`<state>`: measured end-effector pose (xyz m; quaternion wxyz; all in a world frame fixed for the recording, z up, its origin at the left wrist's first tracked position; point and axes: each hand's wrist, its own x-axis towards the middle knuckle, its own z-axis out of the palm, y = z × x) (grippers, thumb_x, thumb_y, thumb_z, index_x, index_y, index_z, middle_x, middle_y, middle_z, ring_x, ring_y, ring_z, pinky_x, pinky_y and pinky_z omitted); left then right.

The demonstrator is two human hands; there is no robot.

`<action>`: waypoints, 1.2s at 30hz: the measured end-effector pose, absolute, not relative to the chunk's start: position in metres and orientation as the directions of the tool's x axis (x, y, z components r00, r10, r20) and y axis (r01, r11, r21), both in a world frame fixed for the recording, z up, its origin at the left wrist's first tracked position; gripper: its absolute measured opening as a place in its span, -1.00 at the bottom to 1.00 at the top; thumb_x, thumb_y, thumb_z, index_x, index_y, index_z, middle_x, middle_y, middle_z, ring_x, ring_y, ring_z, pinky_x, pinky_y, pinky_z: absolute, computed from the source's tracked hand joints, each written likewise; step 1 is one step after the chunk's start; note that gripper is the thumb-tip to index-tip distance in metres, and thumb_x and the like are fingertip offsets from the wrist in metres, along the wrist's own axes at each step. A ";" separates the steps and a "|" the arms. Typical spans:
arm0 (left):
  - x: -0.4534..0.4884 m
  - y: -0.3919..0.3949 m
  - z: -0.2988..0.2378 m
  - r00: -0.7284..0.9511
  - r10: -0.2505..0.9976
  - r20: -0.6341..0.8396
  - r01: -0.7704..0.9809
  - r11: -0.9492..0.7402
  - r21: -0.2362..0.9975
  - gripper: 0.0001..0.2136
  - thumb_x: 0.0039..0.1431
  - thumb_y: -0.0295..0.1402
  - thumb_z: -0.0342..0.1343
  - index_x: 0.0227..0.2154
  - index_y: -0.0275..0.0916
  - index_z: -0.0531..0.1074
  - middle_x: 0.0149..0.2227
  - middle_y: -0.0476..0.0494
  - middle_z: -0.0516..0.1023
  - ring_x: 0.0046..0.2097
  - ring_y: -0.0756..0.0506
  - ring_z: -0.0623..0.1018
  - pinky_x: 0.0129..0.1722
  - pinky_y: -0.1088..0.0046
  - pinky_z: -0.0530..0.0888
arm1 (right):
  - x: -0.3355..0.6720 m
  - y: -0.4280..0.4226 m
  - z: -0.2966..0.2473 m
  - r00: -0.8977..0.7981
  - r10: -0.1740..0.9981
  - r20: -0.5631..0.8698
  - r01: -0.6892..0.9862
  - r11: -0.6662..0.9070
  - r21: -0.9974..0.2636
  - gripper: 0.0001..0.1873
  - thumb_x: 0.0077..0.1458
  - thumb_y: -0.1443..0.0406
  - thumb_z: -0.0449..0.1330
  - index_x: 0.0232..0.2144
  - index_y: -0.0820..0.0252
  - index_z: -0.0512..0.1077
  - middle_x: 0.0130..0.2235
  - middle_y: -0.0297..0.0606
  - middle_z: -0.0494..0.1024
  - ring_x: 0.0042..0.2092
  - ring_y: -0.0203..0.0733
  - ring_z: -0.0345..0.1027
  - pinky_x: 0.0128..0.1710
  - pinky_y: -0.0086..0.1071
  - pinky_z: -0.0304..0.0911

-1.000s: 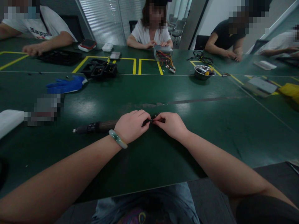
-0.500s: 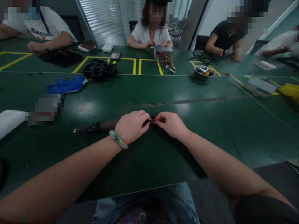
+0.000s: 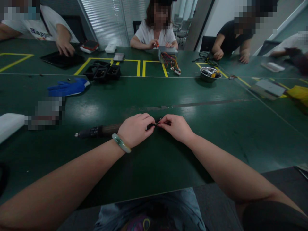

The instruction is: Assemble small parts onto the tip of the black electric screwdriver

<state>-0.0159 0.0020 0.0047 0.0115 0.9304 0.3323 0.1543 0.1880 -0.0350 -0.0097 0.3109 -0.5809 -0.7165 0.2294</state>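
Note:
My left hand (image 3: 137,130), with a green bangle (image 3: 121,143) at the wrist, is closed in a pinch on a small dark piece (image 3: 150,126). Against its right end my right hand (image 3: 178,128) pinches with thumb and forefinger. The fingertips of both hands almost meet, and what kind of piece it is I cannot make out. A dark cylindrical tool, like an electric screwdriver (image 3: 96,131), lies on the table behind my left hand, its metal tip pointing left. My left hand covers its right part.
A blue glove (image 3: 68,87), black plastic parts (image 3: 102,71) and a white object (image 3: 11,126) lie to the left. Farther back stand a metal box with coloured wires (image 3: 168,53) and a metal bowl (image 3: 210,75) of small parts. Several people sit across the green table (image 3: 216,106).
My hands stay nearly still, both pinching at the small dark piece. Across the table, the person at left has moved a hand onto a black panel.

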 end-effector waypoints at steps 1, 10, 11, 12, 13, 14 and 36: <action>-0.016 0.002 0.005 0.733 0.621 0.277 0.614 -0.780 0.123 -0.82 0.24 -0.29 0.03 -0.18 -0.18 0.47 -0.15 -0.10 0.51 -0.13 -0.12 0.49 -0.14 0.31 0.43 | 0.188 -0.035 -0.010 -0.130 0.975 0.182 0.689 0.221 -0.690 -0.91 0.11 0.25 0.27 -0.33 0.12 0.55 -0.31 -0.36 0.59 -0.28 -0.30 0.42 -0.27 -0.41 0.26; -0.015 0.003 0.003 0.748 0.600 0.283 0.599 -0.794 0.101 -0.83 0.24 -0.30 0.04 -0.19 -0.18 0.47 -0.16 -0.10 0.52 -0.15 -0.13 0.48 -0.15 0.31 0.42 | 0.185 -0.030 -0.015 -0.104 0.979 0.173 0.751 0.192 -0.631 -0.62 0.12 0.30 0.26 0.02 0.11 0.43 -0.33 -0.36 0.56 -0.29 -0.29 0.40 -0.24 -0.39 0.25; -0.015 0.003 0.003 0.748 0.600 0.285 0.600 -0.794 0.098 -0.84 0.24 -0.31 0.03 -0.19 -0.18 0.47 -0.16 -0.10 0.52 -0.15 -0.13 0.48 -0.15 0.31 0.42 | 0.184 -0.029 -0.015 -0.117 0.977 0.179 0.768 0.203 -0.608 -0.57 0.13 0.31 0.24 0.07 0.10 0.40 -0.31 -0.34 0.57 -0.26 -0.28 0.41 -0.19 -0.37 0.26; -0.015 0.003 0.003 0.748 0.599 0.285 0.600 -0.795 0.095 -0.84 0.24 -0.31 0.03 -0.19 -0.19 0.46 -0.16 -0.11 0.52 -0.15 -0.13 0.48 -0.15 0.31 0.42 | 0.184 -0.028 -0.015 -0.137 0.973 0.184 0.783 0.220 -0.581 -0.57 0.15 0.32 0.23 0.08 0.10 0.40 -0.26 -0.32 0.58 -0.22 -0.26 0.42 -0.13 -0.34 0.26; -0.015 0.003 0.003 0.749 0.598 0.285 0.599 -0.795 0.094 -0.84 0.24 -0.31 0.03 -0.19 -0.19 0.46 -0.16 -0.11 0.52 -0.16 -0.13 0.48 -0.15 0.30 0.42 | 0.183 -0.027 -0.014 -0.160 0.969 0.187 0.797 0.239 -0.555 -0.61 0.17 0.31 0.21 0.06 0.10 0.42 -0.21 -0.29 0.58 -0.17 -0.24 0.43 -0.08 -0.32 0.25; -0.015 0.002 0.003 0.751 0.597 0.283 0.598 -0.796 0.093 -0.84 0.25 -0.31 0.03 -0.19 -0.19 0.46 -0.16 -0.11 0.52 -0.16 -0.13 0.48 -0.16 0.31 0.42 | 0.182 -0.027 -0.014 -0.179 0.966 0.189 0.808 0.254 -0.532 -0.67 0.18 0.31 0.19 0.02 0.10 0.46 -0.16 -0.27 0.58 -0.12 -0.22 0.42 -0.04 -0.30 0.24; -0.016 -0.030 0.011 0.984 0.066 0.167 0.035 -0.983 0.182 -0.87 0.25 -0.31 0.01 -0.33 -0.17 0.44 -0.37 -0.02 0.50 -0.34 -0.02 0.47 -0.38 0.41 0.36 | 0.206 -0.025 -0.008 -0.068 0.984 0.167 0.875 0.139 -0.464 -0.87 0.20 0.30 0.18 -0.25 0.12 0.54 -0.19 -0.25 0.58 -0.15 -0.18 0.41 -0.13 -0.33 0.24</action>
